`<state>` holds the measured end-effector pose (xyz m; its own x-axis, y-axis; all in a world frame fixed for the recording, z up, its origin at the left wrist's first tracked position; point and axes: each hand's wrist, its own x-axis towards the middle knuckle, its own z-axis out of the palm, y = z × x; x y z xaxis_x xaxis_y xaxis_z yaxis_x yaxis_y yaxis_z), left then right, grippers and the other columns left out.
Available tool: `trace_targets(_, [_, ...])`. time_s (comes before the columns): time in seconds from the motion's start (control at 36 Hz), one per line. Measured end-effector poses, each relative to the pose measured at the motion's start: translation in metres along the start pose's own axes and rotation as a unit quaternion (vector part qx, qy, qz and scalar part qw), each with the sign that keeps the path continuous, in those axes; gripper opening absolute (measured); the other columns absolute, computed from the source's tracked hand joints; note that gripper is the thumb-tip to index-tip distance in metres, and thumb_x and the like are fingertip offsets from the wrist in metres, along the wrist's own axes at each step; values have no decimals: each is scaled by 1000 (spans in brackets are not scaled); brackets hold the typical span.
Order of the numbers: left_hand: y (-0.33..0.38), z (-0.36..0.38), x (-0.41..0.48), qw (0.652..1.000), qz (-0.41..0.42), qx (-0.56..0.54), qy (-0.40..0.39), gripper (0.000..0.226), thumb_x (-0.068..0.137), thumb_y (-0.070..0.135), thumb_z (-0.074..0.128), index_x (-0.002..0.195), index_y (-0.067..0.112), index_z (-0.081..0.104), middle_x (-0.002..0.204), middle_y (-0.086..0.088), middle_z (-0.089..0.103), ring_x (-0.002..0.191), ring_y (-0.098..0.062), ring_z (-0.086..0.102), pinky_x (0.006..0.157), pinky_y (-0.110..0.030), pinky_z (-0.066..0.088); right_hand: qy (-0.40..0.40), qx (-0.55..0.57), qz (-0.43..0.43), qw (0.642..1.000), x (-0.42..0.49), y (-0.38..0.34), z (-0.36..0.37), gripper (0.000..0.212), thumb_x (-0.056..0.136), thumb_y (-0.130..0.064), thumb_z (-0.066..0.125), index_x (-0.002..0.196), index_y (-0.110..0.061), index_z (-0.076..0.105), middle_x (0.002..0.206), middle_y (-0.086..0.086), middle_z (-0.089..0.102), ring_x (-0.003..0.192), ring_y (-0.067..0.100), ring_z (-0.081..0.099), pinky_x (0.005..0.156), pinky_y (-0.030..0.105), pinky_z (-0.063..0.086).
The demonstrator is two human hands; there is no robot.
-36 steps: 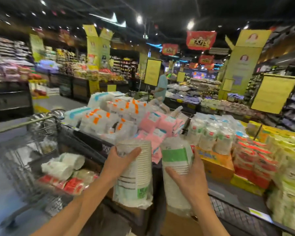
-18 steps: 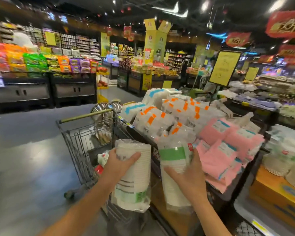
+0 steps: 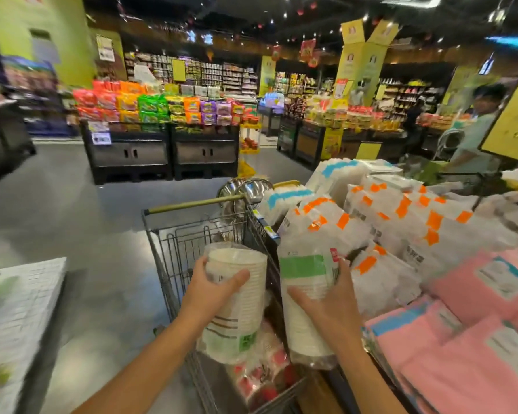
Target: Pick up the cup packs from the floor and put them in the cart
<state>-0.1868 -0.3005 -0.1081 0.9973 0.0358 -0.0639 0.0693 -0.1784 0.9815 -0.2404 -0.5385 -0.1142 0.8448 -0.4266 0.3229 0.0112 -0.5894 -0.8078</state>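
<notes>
Left hand [image 3: 211, 289] wrapped around a plastic-wrapped paper cup pack [image 3: 237, 300], thumb across its front, fingers behind; pack upright, held above the wire shopping cart [image 3: 174, 264] basket. Right hand [image 3: 332, 306] gripping a second cup pack with green label band [image 3: 307, 297], thumb on front at 9 o'clock of the palm, fingers curled round the far side; pack upright, just right of the first one, near the cart's right rim. The two packs are side by side, a narrow gap between them.

More wrapped packs with red print [image 3: 260, 372] lie in the cart bottom, at 6 o'clock of the held packs. Cart handle bar [image 3: 198, 204] at 12 o'clock of the hands. At 3 o'clock a display counter piled with white bags with orange tags [image 3: 401, 222] and pink packs [image 3: 467, 339]. Grey floor [image 3: 72, 222] at 9 o'clock. Snack shelves [image 3: 162, 109] at 11 o'clock, far back. Another person [image 3: 476, 124] at 2 o'clock, blurred.
</notes>
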Motion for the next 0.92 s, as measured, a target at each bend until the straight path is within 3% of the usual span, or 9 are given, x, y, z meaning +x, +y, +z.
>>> trace_targets(0.08, [-4, 2, 17, 1000, -10, -4, 13, 114, 53, 66, 87, 146, 31, 31, 131, 3, 57, 112, -19, 61, 97, -47, 55, -20, 25, -3, 999, 20, 5, 17, 115, 60, -55, 93, 153, -32, 28, 135, -20, 43, 121, 4, 46, 104, 37, 44])
trace_targets(0.17, [-12, 0, 38, 1000, -16, 15, 17, 122, 39, 84, 80, 141, 39, 29, 125, 6, 58, 110, -21, 63, 93, -51, 56, -51, 23, 4, 998, 42, 14, 39, 125, 56, -64, 90, 156, -33, 23, 147, -15, 44, 134, 11, 46, 108, 38, 43])
trace_targets(0.25, [-25, -5, 64, 999, -17, 16, 26, 130, 35, 88, 77, 145, 38, 28, 131, 5, 56, 114, -21, 61, 94, -51, 56, -79, 12, 7, 997, 63, 20, 62, 130, 54, -70, 86, 159, -33, 18, 155, -7, 42, 140, 16, 44, 111, 42, 43])
trace_targets(0.44, [-41, -37, 134, 996, -65, -30, 52, 127, 41, 79, 83, 146, 35, 27, 135, 2, 52, 118, -22, 58, 99, -47, 53, -103, -14, 12, 995, 117, 22, 106, 132, 53, -74, 83, 160, -36, 17, 160, -12, 35, 145, 13, 38, 117, 45, 39])
trace_targets(0.64, [-68, -47, 188, 989, -110, -49, 87, 101, 73, 48, 83, 151, 23, 24, 132, -1, 49, 114, -21, 54, 93, -36, 48, -114, -33, 37, 992, 152, 34, 146, 126, 56, -63, 88, 158, -34, 21, 155, -7, 42, 141, 17, 44, 113, 48, 42])
trace_targets(0.81, [-120, -15, 201, 973, -212, -54, 70, 114, 60, 64, 85, 149, 25, 26, 137, -1, 53, 116, -22, 59, 102, -44, 51, -189, -82, 77, 976, 155, 69, 185, 121, 57, -65, 88, 155, -36, 25, 147, -8, 47, 133, 16, 50, 107, 46, 47])
trace_targets(0.92, [-157, 21, 205, 950, -295, -66, 75, 103, 70, 53, 84, 149, 21, 27, 125, 2, 54, 103, -15, 58, 96, -36, 49, -248, -138, 115, 952, 156, 111, 211, 126, 52, -70, 86, 156, -38, 23, 146, -7, 46, 134, 19, 50, 104, 48, 49])
